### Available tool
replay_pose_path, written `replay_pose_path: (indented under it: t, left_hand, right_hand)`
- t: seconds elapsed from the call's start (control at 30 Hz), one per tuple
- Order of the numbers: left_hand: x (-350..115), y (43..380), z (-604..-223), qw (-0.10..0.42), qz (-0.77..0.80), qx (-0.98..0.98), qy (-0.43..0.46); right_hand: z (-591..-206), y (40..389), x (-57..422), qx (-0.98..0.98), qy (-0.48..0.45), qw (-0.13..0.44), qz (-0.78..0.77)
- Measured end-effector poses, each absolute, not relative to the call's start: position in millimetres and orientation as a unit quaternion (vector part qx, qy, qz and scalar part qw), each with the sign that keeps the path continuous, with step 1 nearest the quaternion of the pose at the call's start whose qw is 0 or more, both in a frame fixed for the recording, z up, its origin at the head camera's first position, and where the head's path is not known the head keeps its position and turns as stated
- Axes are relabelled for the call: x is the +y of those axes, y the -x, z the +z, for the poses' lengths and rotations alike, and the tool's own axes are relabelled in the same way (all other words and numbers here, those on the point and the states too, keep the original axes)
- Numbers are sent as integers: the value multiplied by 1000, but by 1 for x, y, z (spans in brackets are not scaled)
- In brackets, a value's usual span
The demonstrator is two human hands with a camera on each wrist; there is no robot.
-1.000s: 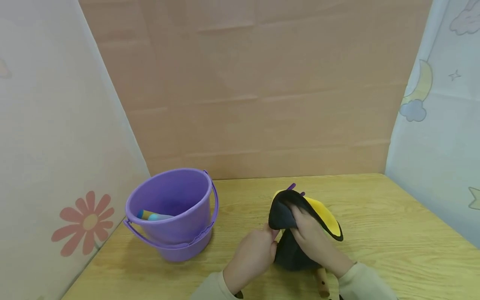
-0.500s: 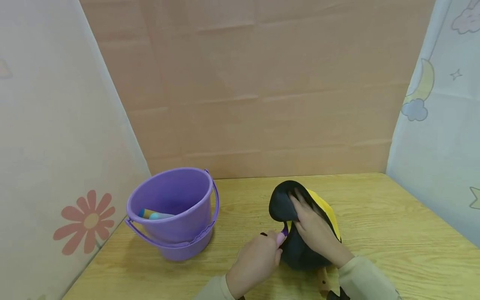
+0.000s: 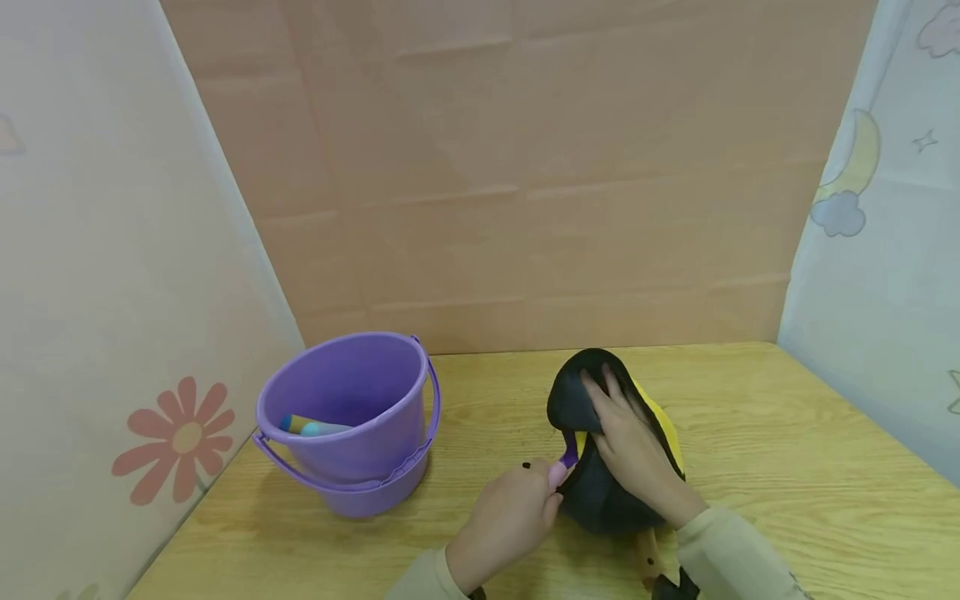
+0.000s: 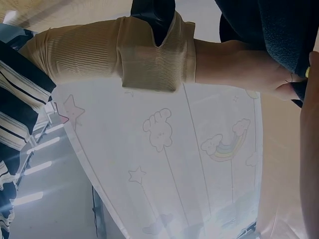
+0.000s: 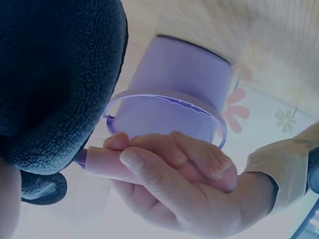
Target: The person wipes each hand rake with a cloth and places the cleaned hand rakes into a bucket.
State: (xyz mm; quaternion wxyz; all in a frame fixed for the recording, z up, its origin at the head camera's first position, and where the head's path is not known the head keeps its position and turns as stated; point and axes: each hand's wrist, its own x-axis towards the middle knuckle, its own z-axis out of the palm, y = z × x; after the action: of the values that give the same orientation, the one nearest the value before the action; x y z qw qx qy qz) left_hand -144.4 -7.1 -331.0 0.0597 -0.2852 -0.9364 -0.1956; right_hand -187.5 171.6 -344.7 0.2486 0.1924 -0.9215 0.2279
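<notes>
My left hand (image 3: 510, 517) grips the pink handle (image 3: 557, 477) of a tool with a purple neck (image 3: 570, 450). Its far end is hidden inside a folded, soft dark cloth piece (image 3: 611, 500) with a yellow side (image 3: 663, 425). In the right wrist view the left fingers curl round the pink handle (image 5: 107, 164), close to the fleecy dark cloth (image 5: 65, 124). My right hand (image 3: 637, 450) holds up the cloth's upper part, two fingers spread over it; the thumb is hidden in the head view. The left wrist view shows the right hand (image 4: 259, 72) at the cloth (image 4: 284, 30).
A tilted purple bucket (image 3: 408, 454) stands on the wooden table (image 3: 787, 450) at the left, with a blue-and-yellow item (image 3: 296, 423) and a light blue one (image 3: 324, 429) inside. A brown stick-like piece (image 3: 647, 557) shows below the cloth. Pale patterned sheets flank the table.
The cloth's upper part has risen under my right hand. The tool's purple tips, visible beyond the cloth one second ago, are now hidden; its pink handle has come into view in my left hand.
</notes>
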Motion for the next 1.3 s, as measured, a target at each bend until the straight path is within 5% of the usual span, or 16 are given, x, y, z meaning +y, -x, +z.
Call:
replay_pose_path:
  t: [0.37, 0.7, 1.3]
  left_hand:
    - [-10, 144, -332, 45, -222, -935, 274]
    - [-12, 143, -330, 40, -231, -928, 290]
    - [-24, 154, -332, 43, -258, -924, 278]
  right_hand:
    - [-344, 193, 176, -914, -155, 315, 204]
    - [-342, 191, 180, -904, -79, 274, 319]
    - [-333, 191, 195, -759, 44, 296, 578]
